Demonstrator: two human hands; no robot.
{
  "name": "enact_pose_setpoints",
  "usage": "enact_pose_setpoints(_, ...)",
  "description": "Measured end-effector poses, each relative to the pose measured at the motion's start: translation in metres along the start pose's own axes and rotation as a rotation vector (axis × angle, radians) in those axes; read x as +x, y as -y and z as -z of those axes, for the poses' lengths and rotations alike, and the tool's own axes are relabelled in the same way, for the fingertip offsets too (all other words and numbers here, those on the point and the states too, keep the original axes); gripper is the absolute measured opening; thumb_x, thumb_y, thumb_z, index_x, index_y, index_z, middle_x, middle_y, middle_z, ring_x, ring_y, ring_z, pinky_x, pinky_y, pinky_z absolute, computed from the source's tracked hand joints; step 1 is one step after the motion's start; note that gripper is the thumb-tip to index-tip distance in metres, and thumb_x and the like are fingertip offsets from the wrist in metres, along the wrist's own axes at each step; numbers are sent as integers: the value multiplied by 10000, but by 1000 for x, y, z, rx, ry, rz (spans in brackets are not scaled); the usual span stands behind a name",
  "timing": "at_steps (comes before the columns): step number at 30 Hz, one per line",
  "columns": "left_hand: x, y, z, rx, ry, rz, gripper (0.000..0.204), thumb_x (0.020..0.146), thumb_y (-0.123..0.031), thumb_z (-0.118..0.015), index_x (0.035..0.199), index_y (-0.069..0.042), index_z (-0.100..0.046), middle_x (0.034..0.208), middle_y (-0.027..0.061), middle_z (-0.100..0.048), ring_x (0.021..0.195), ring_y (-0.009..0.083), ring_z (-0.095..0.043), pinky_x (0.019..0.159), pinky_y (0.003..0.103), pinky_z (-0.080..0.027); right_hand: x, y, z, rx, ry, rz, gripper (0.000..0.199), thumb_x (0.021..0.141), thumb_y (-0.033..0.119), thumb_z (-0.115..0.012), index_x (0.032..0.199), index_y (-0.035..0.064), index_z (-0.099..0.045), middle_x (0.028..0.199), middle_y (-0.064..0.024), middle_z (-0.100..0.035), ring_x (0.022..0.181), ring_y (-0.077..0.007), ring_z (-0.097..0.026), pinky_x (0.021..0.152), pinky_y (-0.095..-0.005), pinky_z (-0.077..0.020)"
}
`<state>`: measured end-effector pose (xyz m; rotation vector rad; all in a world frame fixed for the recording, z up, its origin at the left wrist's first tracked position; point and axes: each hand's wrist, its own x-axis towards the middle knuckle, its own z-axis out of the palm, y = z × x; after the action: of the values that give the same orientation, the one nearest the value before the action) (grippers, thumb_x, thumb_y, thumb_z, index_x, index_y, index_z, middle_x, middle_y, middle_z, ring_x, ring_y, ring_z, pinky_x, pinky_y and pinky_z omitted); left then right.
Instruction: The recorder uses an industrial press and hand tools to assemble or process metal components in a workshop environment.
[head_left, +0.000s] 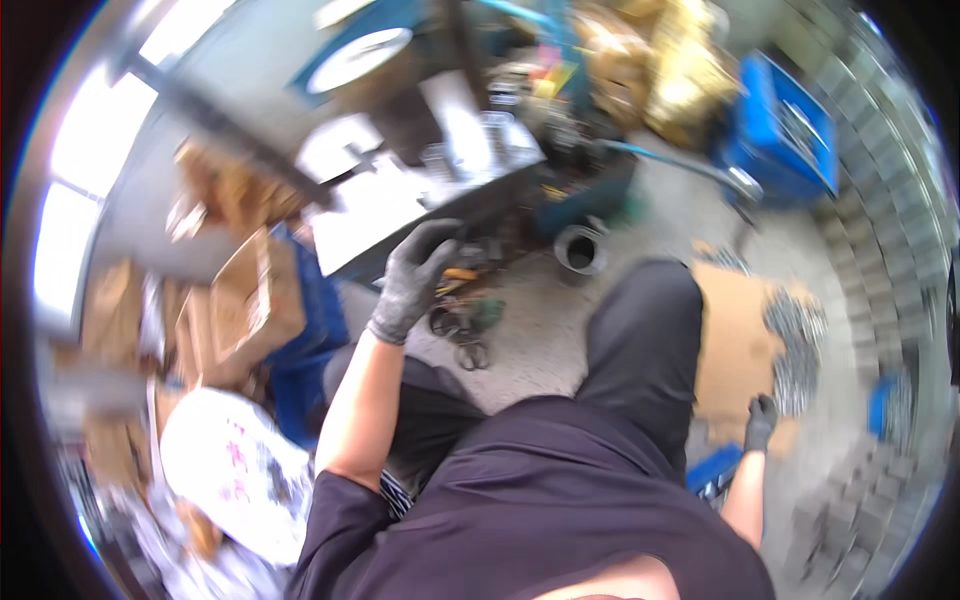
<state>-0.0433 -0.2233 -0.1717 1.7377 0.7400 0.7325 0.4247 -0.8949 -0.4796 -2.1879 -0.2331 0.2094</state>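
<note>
My left hand (408, 285), in a grey work glove, is raised beside the front edge of a worktable (375, 215). Its thumb stands apart from the fingers, and nothing shows in it. Far to the right, my right hand (760, 425), also gloved, hangs low by a flat cardboard sheet (735, 345) on the floor. Its fingers are too small and blurred to show whether they hold anything. Just beyond that hand lies a pile of small grey metal parts (795, 370), partly on the cardboard. A blue container (715, 470) is partly hidden beside my right leg.
A round bucket (580, 250) stands on the floor ahead, near wire-like loops (470, 350). A blue crate (780, 130) with metal pieces is at far right. Cardboard boxes (245, 305) and a white sack (235, 465) crowd the left. Grey stacked pieces (870, 200) line the right.
</note>
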Motion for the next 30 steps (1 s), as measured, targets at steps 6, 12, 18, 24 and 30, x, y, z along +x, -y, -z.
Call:
enact_pose_setpoints(6, -85, 26, 129, -158, -503, -87, 328, 1029, -207, -719, 1262, 19, -676, 1119, 84, -744, 1045, 164, -698, 979, 318, -546, 117, 280, -139, 140, 332, 443, 303, 1043, 118, -682, 1306, -32, -676, 1195, -105, -738, 1107, -204, -673, 1017, -334, -526)
enact_pose_setpoints(12, -277, 195, 204, -62, -924, 428, 266, 1003, -174, -678, 1194, 9, -704, 1033, 88, -752, 916, 171, -711, 847, 326, -567, 48, 542, -260, -68, 812, 981, 275, 1011, 46, -693, 1276, -27, -681, 1197, -102, -733, 1087, -197, -693, 979, -341, -538)
enact_pose_setpoints(18, -458, 332, 116, 84, -1189, 1005, 338, 882, -221, -661, 1124, -2, -750, 852, 129, -754, 746, 237, -725, 703, 379, -559, -31, 606, -350, -556, 1349, 1201, 364, 923, -3, -730, 1283, -17, -678, 1219, -137, -716, 1118, -210, -693, 969, -333, -549)
enact_pose_setpoints(24, -470, 373, 28, 191, -959, 1251, 379, 883, -320, -696, 1121, -33, -765, 1135, 248, -760, 1137, 371, -722, 1016, 437, -537, -23, 573, -382, -871, 1491, 1037, 365, 929, 86, -731, 1273, -28, -690, 1115, -178, -767, 1055, -247, -721, 954, -374, -554)
enact_pose_setpoints(30, -433, 412, 25, 413, -847, 1359, 460, 894, -235, -701, 1298, -18, -675, 1166, 289, -735, 1072, 413, -725, 976, 470, -567, -10, 561, -380, -788, 1385, 917, 358, 935, 143, -738, 1255, -13, -704, 1099, -178, -767, 1008, -246, -714, 930, -364, -552)
